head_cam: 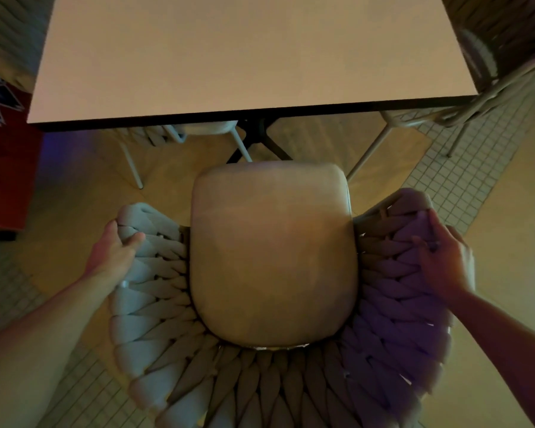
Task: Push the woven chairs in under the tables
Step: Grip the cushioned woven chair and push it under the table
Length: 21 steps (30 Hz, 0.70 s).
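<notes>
Hands [113, 251] [445, 261] gripping woven chair [272, 254] armrests | seemingly short of table [247, 57] edge

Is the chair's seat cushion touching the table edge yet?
Apart. In the head view, the front of the seat cushion stops short of the table edge, with bare floor and the table's dark base showing between them.

A strip of bare floor [318, 140] lies open between the woven chair [272, 254] and the table [247, 57], though the table's dark base [257, 134] stands dead ahead beneath it, flanked by pale legs of the left chair [179, 134] and the right chair [445, 115].
</notes>
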Each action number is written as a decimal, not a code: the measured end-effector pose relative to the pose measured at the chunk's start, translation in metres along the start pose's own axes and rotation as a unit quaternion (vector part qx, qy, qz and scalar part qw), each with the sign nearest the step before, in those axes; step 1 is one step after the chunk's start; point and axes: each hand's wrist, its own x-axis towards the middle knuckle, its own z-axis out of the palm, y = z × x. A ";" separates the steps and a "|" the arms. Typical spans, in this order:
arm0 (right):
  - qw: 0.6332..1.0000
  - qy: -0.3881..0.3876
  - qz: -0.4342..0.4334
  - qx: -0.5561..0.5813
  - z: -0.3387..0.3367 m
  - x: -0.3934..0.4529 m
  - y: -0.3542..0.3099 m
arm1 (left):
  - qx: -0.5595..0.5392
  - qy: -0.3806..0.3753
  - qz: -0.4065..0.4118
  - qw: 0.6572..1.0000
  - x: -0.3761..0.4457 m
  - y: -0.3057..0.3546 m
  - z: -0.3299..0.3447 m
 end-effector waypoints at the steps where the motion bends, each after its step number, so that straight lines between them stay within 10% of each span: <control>1: 1.000 -0.003 0.001 0.000 0.000 0.006 0.000 | -0.001 0.004 0.001 1.000 0.002 0.003 0.001; 21: 1.000 -0.004 -0.011 0.000 0.016 0.065 -0.018 | -0.023 0.020 -0.010 0.999 0.041 0.037 -0.003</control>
